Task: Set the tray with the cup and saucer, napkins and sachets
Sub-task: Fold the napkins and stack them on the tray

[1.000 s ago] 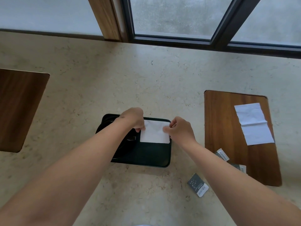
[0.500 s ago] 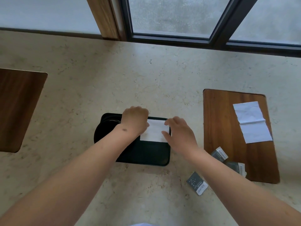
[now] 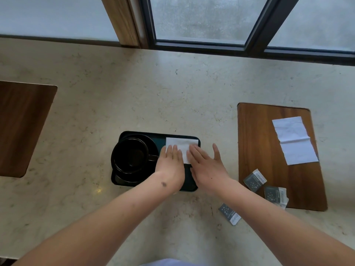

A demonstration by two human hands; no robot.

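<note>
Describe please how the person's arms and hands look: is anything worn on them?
Both arms are bare, with no sleeves in view. The left hand and the right hand wear no gloves, rings or watch that I can see. The left forearm has a small dark mark near the wrist.

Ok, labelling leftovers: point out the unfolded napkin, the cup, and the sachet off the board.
unfolded napkin [image 3: 294,140], head view, centre crease.
cup [image 3: 130,154], head view, inside bottom.
sachet [image 3: 230,214], head view, middle of packet.
</note>
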